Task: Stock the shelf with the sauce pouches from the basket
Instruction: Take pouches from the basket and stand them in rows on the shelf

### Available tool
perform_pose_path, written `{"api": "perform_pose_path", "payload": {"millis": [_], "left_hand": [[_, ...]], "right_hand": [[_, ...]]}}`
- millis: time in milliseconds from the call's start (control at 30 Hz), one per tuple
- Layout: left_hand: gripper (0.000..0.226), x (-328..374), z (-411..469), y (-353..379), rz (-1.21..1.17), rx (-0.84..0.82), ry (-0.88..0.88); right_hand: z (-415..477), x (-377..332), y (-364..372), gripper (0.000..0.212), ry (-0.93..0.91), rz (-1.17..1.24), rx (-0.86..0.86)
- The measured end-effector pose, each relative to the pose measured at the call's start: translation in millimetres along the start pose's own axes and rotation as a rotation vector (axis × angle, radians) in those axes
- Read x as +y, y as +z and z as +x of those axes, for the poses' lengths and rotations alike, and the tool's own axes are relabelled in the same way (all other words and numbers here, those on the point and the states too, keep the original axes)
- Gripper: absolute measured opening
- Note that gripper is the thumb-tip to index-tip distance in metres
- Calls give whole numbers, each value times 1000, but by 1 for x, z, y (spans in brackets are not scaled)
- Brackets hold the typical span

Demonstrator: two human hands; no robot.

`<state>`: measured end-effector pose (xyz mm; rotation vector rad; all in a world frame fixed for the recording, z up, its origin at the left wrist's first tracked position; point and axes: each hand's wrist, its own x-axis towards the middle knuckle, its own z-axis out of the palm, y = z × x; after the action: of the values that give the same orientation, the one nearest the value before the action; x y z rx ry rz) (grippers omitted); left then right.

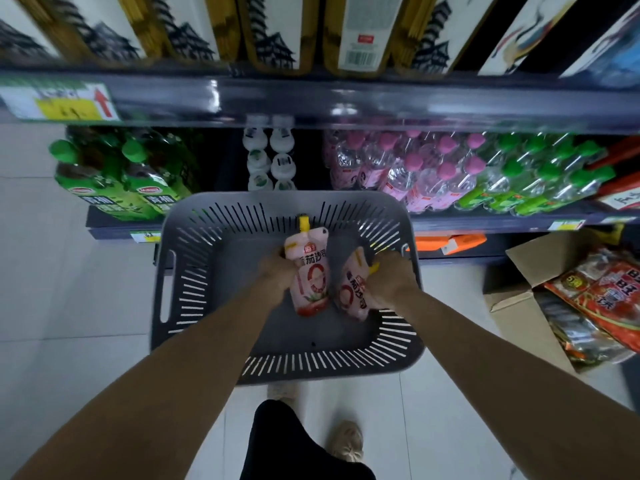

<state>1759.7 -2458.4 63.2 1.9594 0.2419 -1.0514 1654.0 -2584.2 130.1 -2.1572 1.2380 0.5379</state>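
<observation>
A grey slotted basket [194, 271] stands on the floor in front of the shelves. Inside it, my left hand [277, 271] grips a pink sauce pouch [310, 271] with a yellow cap, held upright. Just to its right, my right hand [393, 282] grips a second pink sauce pouch [351, 292] near its yellow spout. The two pouches touch side by side above the basket's floor. The rest of the basket's bottom shows no other pouches.
The shelf edge [346, 98] runs across the top, with noodle packs [360, 32] above it. Below stand green tea bottles [138, 181], white bottles [270, 157], pink-capped bottles [415, 168] and green-capped bottles [536, 174]. An open cardboard box [519, 306] of snack bags sits at right.
</observation>
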Motion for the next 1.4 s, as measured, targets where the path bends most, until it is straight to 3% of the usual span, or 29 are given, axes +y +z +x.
{"api": "perform_pose_path", "payload": {"millis": [167, 267, 367, 467, 633, 700, 767, 800, 1200, 1400], "left_hand": [[25, 30, -49, -41, 32, 118, 102], [21, 57, -89, -65, -28, 138, 171], [30, 87, -131, -88, -147, 143, 245], [15, 118, -175, -109, -213, 92, 324], [28, 170, -249, -134, -239, 82, 448], [22, 188, -275, -141, -247, 75, 503], [17, 204, -299, -147, -260, 69, 549], [18, 212, -310, -149, -261, 67, 575], [18, 315, -390, -173, -406, -56, 907], [18, 369, -398, -188, -440, -12, 1015]], "right_hand": [[-31, -22, -48, 10, -78, 209, -3], [-63, -34, -82, 11, -134, 516, -45], [-98, -46, -119, 14, -249, 648, -35], [-130, -59, -157, 21, -365, 697, -5], [-183, -76, -231, 9, -538, 650, 78], [-205, -80, -259, 19, -623, 591, 107], [-225, -83, -283, 11, -691, 617, 105], [-236, -84, -295, 17, -719, 627, 103], [-305, -122, -415, 22, -837, 847, 330], [-307, -150, -445, 22, -893, 992, 411]]}}
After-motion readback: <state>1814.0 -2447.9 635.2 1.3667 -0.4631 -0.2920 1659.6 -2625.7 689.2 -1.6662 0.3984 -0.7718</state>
